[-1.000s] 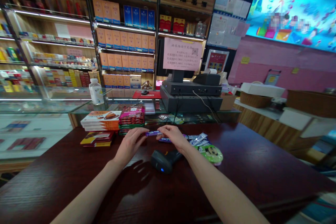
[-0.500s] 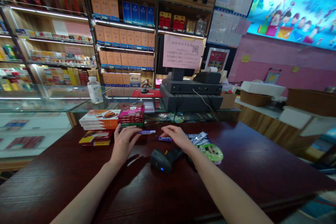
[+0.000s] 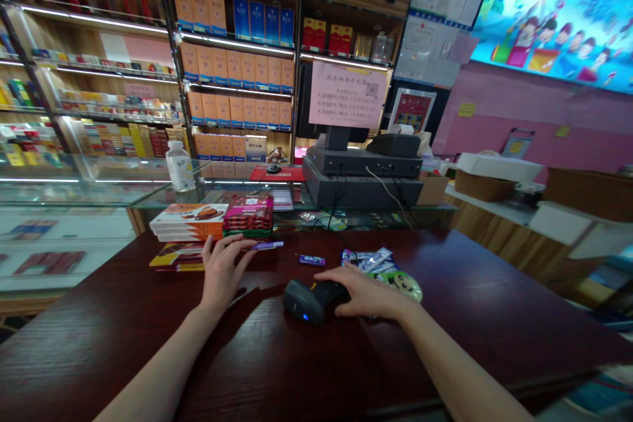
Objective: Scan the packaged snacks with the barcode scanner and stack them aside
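Purple stick (image 3: 268,245): long axis sideways, just right of left hand (image 3: 223,271), fingers open, holding nothing. Right hand (image 3: 366,297): open, lying on scanner (image 3: 305,301).

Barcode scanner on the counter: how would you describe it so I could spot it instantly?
Start at the dark red wooden counter in front of the glass display case. Near its middle lies a black handheld barcode scanner, with the person's right hand on it. Unlike the small purple packet and silver wrappers nearby, it is chunky, with a glowing blue light.
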`<state>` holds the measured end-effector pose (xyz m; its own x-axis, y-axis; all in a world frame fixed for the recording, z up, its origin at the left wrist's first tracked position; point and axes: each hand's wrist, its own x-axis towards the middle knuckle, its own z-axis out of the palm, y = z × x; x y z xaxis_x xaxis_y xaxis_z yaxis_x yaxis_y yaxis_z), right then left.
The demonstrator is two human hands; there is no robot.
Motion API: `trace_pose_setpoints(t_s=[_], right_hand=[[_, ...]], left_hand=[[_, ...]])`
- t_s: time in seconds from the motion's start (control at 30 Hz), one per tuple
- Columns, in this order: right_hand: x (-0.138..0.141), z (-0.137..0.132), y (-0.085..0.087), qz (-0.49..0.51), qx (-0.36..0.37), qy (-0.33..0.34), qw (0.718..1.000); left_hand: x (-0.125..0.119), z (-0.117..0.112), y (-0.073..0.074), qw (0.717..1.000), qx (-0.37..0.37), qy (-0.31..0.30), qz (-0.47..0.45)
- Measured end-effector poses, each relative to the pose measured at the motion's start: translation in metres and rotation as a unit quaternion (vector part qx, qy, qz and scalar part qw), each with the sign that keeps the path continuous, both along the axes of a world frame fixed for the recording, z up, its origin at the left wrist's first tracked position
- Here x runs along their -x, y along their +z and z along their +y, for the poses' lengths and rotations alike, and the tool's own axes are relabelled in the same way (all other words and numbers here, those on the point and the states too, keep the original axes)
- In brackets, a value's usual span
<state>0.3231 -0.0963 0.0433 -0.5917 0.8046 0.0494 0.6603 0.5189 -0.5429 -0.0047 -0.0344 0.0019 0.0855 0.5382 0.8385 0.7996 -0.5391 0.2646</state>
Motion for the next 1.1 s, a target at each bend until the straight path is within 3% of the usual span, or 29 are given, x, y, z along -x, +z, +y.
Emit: trace_pose_setpoints(t_s=[0.2, 0.37, 0.7, 1.1], right_hand=[[0.012, 0.001, -0.025, -0.014, -0.079, 0.017, 0.997], [0.018, 0.003, -0.027, 0.001, -0.121, 0.036, 0.992], [0.022, 0.018, -0.010, 0.056, -0.155, -0.008, 0.986], [0.025, 0.026, 0.029, 0.090, -0.137, -0.027, 0.986]], left_hand=[[0.003, 0.002, -0.002, 1.000, -0.005, 0.010, -0.004], [0.006, 0.002, -0.004, 1.000, -0.006, 0.015, 0.001], [0.006, 0.000, -0.002, 1.000, -0.013, 0.024, -0.014], [0.011, 0.002, -0.003, 0.999, -0.015, 0.035, -0.021]])
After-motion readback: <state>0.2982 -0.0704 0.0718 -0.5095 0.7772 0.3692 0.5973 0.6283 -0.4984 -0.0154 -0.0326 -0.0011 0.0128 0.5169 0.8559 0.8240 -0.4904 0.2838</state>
